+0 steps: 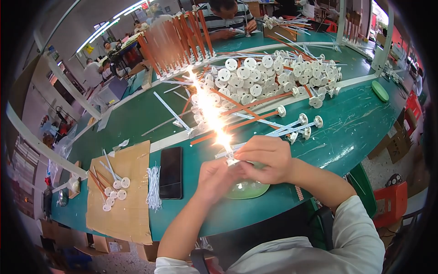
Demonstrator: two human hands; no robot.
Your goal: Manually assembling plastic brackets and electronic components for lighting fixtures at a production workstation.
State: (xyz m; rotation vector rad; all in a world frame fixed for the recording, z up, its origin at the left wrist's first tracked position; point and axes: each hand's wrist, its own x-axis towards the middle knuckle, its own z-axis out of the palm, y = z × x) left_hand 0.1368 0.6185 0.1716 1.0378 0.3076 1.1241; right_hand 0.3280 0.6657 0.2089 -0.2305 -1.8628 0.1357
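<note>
Rod (226, 147), white and thin, sits pinched between both hands above the near edge of the green table (351, 132), its near end at a small white disc and its length lost in a bright glare that runs up the table; the left hand (214, 176) has its fingers curled together on the rod's near end, thumb side up; the right hand (267, 157) lies over it from the right, fingers bent and pressed close, pinching the same end; exactly which fingertips touch the rod I cannot tell, for the glare hides them; just under the hands lies a green dish (248, 189) with small pale pieces in it; to the left a black phone (171, 172) lies flat, beside it a bundle of white ties (154, 187), then a cardboard sheet (123, 219) bearing a few white discs (116, 194) and short rods; beyond the hands, loose white and orange rods with disc ends are scattered, and a big heap of them (269, 77) fills the middle of the table; further off stands a rack of orange rods (175, 41); another person (228, 18) sits at the far side.
</note>
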